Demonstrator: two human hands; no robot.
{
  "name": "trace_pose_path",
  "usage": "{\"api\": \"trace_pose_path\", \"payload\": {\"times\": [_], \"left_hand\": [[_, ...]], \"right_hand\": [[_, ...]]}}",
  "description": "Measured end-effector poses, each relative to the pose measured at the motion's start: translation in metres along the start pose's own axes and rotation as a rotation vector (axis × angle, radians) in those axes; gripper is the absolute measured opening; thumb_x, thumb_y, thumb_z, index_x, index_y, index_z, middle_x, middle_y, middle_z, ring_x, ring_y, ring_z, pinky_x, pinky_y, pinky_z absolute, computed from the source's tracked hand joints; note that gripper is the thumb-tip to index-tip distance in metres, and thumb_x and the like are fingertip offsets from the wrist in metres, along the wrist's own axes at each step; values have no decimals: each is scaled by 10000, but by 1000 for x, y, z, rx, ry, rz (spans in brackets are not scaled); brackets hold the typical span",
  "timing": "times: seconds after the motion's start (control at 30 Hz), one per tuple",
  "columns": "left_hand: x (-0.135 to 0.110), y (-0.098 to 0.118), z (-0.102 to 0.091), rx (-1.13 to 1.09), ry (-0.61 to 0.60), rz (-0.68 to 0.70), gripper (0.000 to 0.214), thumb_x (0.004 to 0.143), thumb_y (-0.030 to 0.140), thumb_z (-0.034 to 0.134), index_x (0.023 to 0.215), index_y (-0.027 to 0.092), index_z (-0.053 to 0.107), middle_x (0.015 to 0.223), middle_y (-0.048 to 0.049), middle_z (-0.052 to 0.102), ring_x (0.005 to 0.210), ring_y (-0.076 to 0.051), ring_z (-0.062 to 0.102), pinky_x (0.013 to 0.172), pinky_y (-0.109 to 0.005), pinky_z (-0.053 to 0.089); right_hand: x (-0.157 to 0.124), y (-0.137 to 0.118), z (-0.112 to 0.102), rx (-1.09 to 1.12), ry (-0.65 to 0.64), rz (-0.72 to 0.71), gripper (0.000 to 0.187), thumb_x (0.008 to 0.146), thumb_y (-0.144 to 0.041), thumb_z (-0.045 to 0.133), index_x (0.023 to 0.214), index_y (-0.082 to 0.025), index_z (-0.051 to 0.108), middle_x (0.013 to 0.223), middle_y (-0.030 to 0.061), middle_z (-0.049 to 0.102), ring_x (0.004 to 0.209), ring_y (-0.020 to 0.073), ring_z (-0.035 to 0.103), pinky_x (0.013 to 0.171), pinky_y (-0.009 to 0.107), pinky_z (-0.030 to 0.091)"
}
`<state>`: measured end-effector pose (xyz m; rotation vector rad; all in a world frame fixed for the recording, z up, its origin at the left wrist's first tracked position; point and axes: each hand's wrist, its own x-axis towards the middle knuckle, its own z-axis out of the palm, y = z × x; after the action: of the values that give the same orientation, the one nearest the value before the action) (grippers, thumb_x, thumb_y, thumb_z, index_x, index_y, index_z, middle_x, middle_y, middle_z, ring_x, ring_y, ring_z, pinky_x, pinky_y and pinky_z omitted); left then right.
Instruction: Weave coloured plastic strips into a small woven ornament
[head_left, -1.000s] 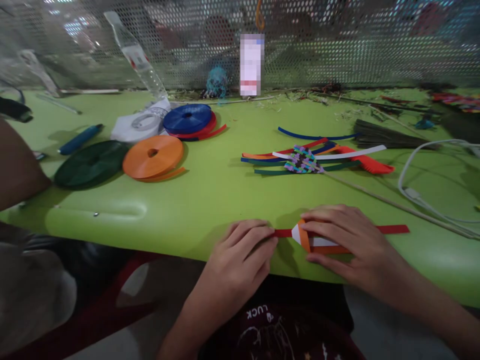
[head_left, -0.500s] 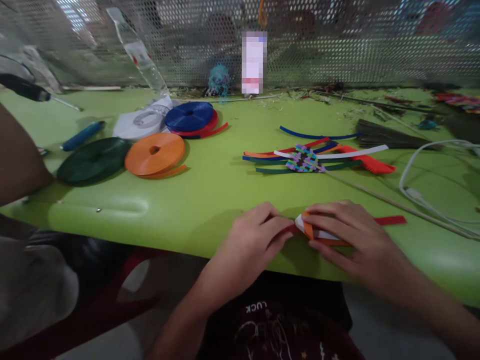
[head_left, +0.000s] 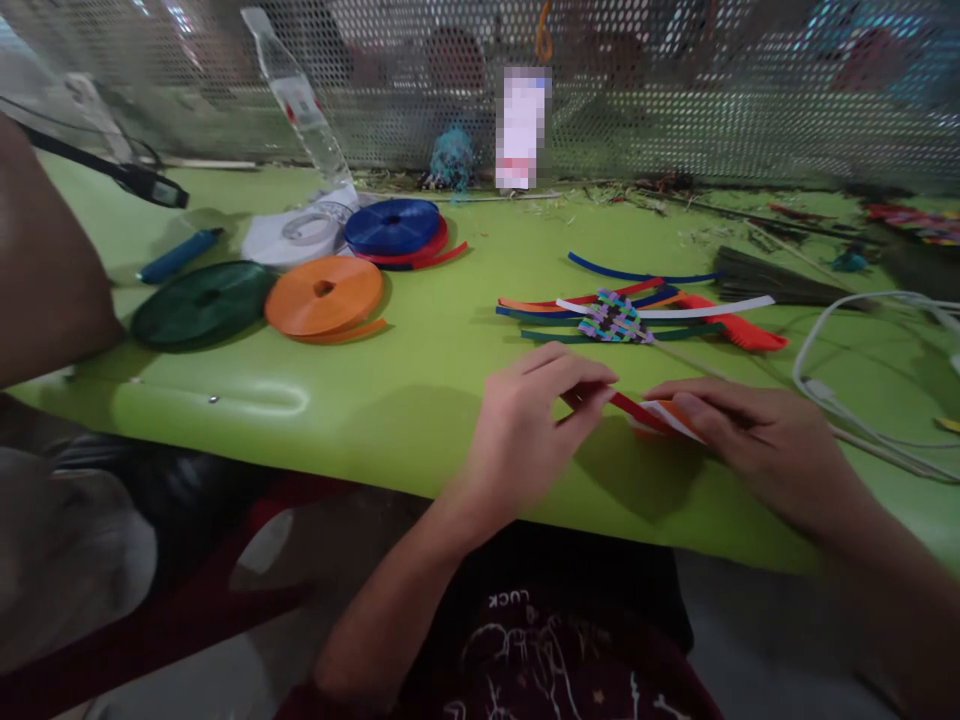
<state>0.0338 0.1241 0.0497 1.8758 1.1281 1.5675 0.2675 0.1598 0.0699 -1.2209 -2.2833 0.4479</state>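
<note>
Here we count one orange coil point(head_left: 334, 310), one red strip point(head_left: 634, 409) pinched by our left hand point(head_left: 529, 425) and one orange-and-white piece point(head_left: 679, 421) pinched by our right hand point(head_left: 776, 435); earlier flat on the table point(head_left: 360, 420), strip and piece now tilt above it.

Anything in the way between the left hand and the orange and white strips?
Nothing visible blocks that gap: only the red strip, pinched by the left hand, spans it to the orange and white strips in the right hand. The woven piece lies farther back.
</note>
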Motion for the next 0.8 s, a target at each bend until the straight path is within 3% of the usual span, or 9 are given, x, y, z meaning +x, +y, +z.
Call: {"api": "trace_pose_path", "payload": {"times": [0.13,0.27,0.43,0.57,0.8], "left_hand": [[-5,-3,-5,32,-45,-100,135,903,69,659,903,174,745,839,-10,718,740,-116,664,701,-241,584],[-9,-11,-6,65,-75,-195,123,863,62,692,861,174,742,800,3,719,686,-109,647,653,-228,560],[-5,-15,-3,289,-229,-309,97,847,99,735,879,189,756,751,8,727,637,-151,633,625,-295,528],[0,-14,-3,416,-328,-281,101,862,104,717,868,195,761,796,-9,734,701,-178,641,646,-305,492],[0,-10,-5,552,-380,-199,90,880,124,709,821,189,725,827,-8,653,718,-166,604,639,-282,479]], "right_hand": [[1,8,1,-17,7,-26,246,1024,-372,568,997,-252,782,954,56,821,797,222,771,677,296,595],[10,11,2,-28,-41,-46,273,1027,-412,547,978,-248,759,942,40,811,759,224,749,650,331,584],[17,5,-2,-150,84,-243,191,1026,-335,554,1049,-246,722,1056,89,761,1022,299,699,921,485,541],[1,1,0,-187,39,-400,191,1030,-260,567,1158,-287,706,1064,60,735,978,273,667,856,451,520],[-25,10,20,-389,38,-474,252,1051,-236,517,1214,-191,704,1096,83,756,1007,297,655,858,459,477]]}}
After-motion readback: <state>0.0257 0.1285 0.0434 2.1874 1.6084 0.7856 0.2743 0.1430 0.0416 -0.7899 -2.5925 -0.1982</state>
